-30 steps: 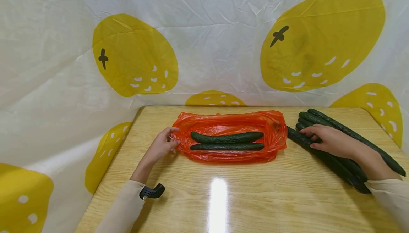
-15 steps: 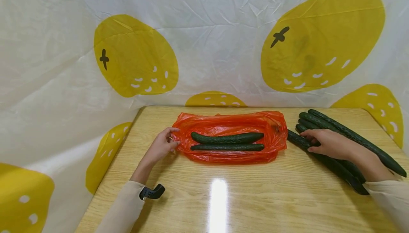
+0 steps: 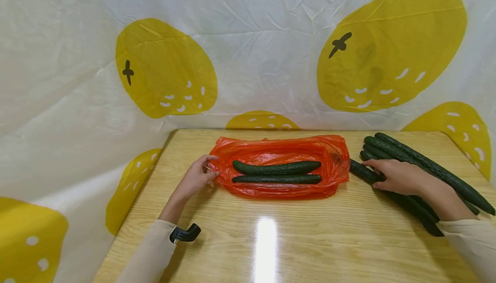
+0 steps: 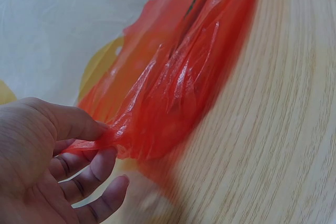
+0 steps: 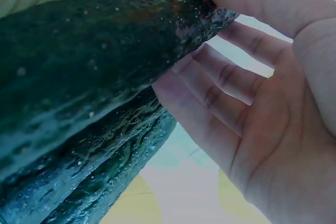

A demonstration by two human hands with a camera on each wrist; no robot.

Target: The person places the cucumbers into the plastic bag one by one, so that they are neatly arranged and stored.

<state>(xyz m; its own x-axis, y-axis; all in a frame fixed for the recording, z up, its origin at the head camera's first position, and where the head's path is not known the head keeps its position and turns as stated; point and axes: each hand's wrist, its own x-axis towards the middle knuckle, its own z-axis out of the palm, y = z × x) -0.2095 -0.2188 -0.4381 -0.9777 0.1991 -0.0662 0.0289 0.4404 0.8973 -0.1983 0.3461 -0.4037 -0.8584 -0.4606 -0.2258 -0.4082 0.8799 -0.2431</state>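
Observation:
An opened-out red plastic bag lies on the table, with two dark green cucumbers side by side inside it, a thicker curved one behind a slimmer one. At the bag's left end my left hand pinches a gathered bit of the film between thumb and forefinger, seen closely in the left wrist view. On the right, my right hand grips the nearest loose cucumber, thumb on one side and fingers on the other. That cucumber's far tip lies beside the bag's right end.
Several more cucumbers lie slanted together behind and under my right hand. The wooden table carries a bright light reflection at the front. A white cloth with yellow fruit prints hangs behind and to the left.
My right hand has shifted slightly nearer and left, and the loose cucumber in its grip has come a little away from the others. The left hand and bag look still.

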